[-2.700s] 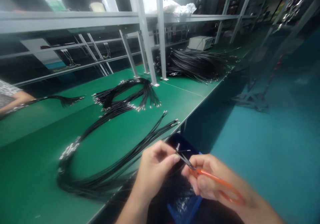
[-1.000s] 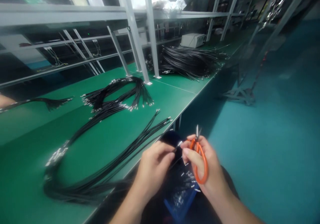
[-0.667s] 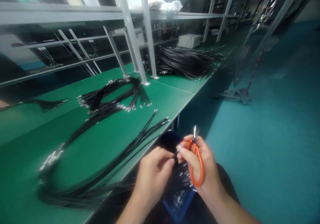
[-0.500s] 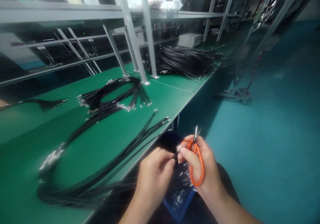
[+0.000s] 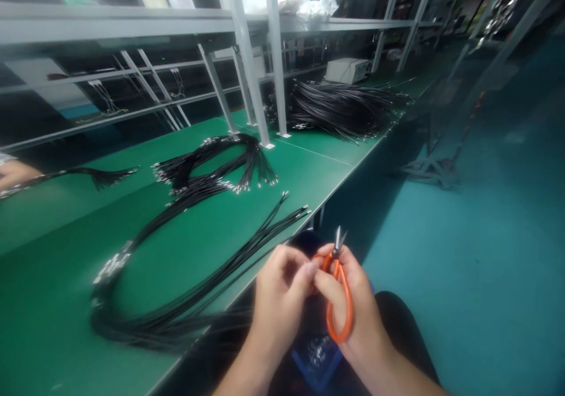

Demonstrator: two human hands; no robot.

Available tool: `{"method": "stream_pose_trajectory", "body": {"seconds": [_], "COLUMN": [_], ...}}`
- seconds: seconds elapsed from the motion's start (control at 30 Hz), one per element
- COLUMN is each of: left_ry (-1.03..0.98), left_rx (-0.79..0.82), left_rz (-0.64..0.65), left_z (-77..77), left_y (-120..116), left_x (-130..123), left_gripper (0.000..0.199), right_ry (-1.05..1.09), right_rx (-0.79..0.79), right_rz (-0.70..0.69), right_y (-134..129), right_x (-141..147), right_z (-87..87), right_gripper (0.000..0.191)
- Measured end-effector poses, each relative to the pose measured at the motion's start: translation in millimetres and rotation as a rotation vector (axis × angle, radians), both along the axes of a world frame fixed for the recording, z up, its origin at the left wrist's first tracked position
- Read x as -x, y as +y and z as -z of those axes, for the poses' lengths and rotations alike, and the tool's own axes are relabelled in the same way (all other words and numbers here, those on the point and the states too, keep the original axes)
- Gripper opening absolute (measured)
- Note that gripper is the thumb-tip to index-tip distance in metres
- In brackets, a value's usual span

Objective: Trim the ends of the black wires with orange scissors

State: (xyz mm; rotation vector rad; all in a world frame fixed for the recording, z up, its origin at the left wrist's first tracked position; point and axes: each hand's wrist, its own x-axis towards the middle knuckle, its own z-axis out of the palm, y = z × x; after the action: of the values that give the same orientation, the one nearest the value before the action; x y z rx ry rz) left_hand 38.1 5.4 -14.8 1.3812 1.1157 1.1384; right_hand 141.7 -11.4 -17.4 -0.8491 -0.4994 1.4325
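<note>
Orange-handled scissors (image 5: 339, 293) rest in my right hand (image 5: 353, 290), blades pointing up and slightly apart, one handle loop around the base of my thumb. My left hand (image 5: 282, 293) is closed in a pinch, its fingertips meeting those of my right hand. A black cable end is pinched there; my fingers mostly hide it now. Long black cables (image 5: 212, 284) curve across the bench and run over its edge toward my left hand. White labels or sleeves (image 5: 112, 263) gather on the bend of this bundle.
On the green bench (image 5: 176, 290) lie a looped cable bundle (image 5: 238, 149) and a large cable pile (image 5: 344, 107). Grey shelf posts (image 5: 251, 66) stand behind. Below my hands is a blue bin (image 5: 315, 366) with small clear pieces. Another person's hand (image 5: 20, 174) is at far left.
My hands have drawn closer together, and my left fingertips now cover the cable end that showed between them. The scissors have tipped slightly left. The view has shifted, showing more of the other person's hand.
</note>
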Motion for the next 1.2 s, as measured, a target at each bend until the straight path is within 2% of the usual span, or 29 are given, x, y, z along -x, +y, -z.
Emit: {"method": "stream_pose_trajectory", "body": {"seconds": [0.07,0.2,0.4,0.6,0.7,0.9,1.07,1.2], "left_ry": [-0.096,-0.268,-0.381,-0.436,-0.394,-0.098,-0.130,-0.144], "left_rx": [0.023,0.095,0.220,0.161,0.163,0.103,0.090,0.140], "left_rz": [-0.004,0.126,0.123,0.185,0.121,0.072,0.047,0.080], "left_z": [-2.5,-4.4,-3.4,-2.1,-1.6,-10.3,-4.3,-0.9], "left_y": [2,5,6,7,8,5,6,6], "left_x": [-1,0,2,2,6,9,13,18], "left_gripper": [0.016,0.014,0.014,0.009,0.008,0.007,0.009,0.014], "right_ry": [0.009,0.049,0.070,0.118,0.165,0.166,0.079,-0.014], "right_rx": [-0.029,-0.073,-0.064,-0.075,-0.054,-0.036,-0.076,-0.105], "right_rz": [-0.015,-0.050,-0.029,-0.043,-0.061,-0.050,-0.056,-0.050], "right_y": [1,2,3,6,9,13,17,20], "right_x": [1,-2,-3,-3,-5,-2,-2,-4], "right_z": [-0.1,3.9,9.5,8.8,8.0,3.4,-1.4,-8.5], "right_gripper": [0.025,0.017,0.019,0.018,0.016,0.017,0.017,0.031]}}
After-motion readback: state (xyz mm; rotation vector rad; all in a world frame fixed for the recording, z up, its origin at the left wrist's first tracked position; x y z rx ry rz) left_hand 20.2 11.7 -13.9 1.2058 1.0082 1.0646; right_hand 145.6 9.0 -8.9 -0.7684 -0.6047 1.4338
